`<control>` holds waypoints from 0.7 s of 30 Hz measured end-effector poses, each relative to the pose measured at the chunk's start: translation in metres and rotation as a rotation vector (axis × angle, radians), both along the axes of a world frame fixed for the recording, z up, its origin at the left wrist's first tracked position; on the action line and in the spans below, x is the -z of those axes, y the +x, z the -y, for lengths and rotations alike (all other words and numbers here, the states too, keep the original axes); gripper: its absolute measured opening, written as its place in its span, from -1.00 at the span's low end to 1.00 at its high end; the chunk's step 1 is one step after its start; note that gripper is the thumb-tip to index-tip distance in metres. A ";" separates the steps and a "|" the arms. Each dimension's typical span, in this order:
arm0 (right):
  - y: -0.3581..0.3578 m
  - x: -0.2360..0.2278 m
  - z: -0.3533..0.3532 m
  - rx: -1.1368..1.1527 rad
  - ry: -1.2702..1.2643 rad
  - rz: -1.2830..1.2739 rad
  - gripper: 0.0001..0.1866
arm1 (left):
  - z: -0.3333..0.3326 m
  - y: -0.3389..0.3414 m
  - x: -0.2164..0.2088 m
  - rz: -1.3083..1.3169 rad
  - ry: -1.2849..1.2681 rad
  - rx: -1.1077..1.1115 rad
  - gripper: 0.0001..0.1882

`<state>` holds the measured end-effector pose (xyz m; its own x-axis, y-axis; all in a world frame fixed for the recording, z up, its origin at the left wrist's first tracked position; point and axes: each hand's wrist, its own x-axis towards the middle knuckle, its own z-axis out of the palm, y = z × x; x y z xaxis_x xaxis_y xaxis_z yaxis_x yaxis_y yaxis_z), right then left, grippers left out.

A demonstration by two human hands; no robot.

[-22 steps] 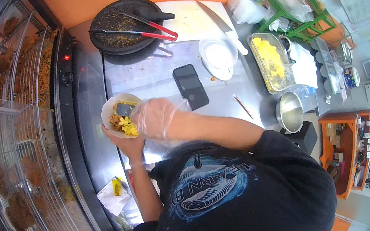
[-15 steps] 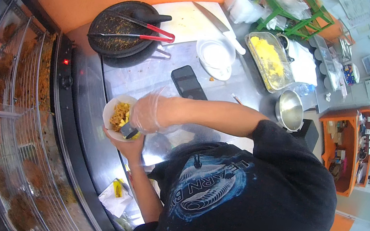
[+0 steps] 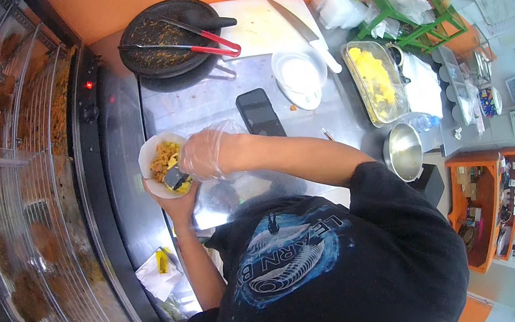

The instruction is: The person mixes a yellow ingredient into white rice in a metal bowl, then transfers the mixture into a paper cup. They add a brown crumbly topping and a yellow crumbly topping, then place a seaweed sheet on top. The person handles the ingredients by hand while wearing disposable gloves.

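My left hand (image 3: 175, 205) is wrapped round the underside of a white paper bowl (image 3: 148, 152), its fingers closed on the wall. Brown crumbly food (image 3: 164, 158) and yellow pieces like egg fill the bowl, which is tipped so its inside shows. In a clear plastic glove, my right hand (image 3: 204, 151) is closed at the bowl's right rim. It grips a dark grey, flat-ended utensil (image 3: 175, 179) whose end rests in the food; most of its handle is hidden by the hand. A black phone (image 3: 260, 112) lies on the steel counter beyond my right forearm.
A stone mortar (image 3: 159, 58) with red-handled tongs (image 3: 218, 44) stands at the back left. Nearby are a cutting board (image 3: 246, 21), a knife (image 3: 299, 25), white bowls (image 3: 298, 75), a tray of yellow food (image 3: 373, 78) and a metal bowl (image 3: 403, 150). A glass-fronted case (image 3: 23, 191) borders the left.
The bowl has tilted further, showing more of its inside. My right hand and the utensil have shifted slightly left and are still at the food.
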<state>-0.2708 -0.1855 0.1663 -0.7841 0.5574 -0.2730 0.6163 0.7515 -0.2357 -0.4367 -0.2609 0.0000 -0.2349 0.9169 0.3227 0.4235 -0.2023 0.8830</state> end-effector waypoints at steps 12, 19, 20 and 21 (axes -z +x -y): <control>0.006 -0.008 0.001 0.039 -0.048 -0.058 -0.82 | -0.003 0.002 0.004 0.154 -0.034 0.061 0.31; 0.021 0.042 -0.007 0.111 0.054 -0.373 -0.76 | -0.003 0.002 0.015 0.282 -0.022 0.093 0.28; 0.022 0.050 -0.009 0.119 0.007 -0.449 -0.73 | -0.005 0.001 0.016 0.239 -0.024 0.097 0.28; 0.023 0.058 -0.009 0.124 -0.020 -0.524 -0.70 | -0.007 -0.002 0.014 0.208 -0.018 0.137 0.28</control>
<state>-0.2482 -0.1763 0.1087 -0.7467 0.6532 0.1256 0.4962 0.6727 -0.5489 -0.4385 -0.2537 -0.0144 -0.1681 0.9499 0.2634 0.2018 -0.2284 0.9524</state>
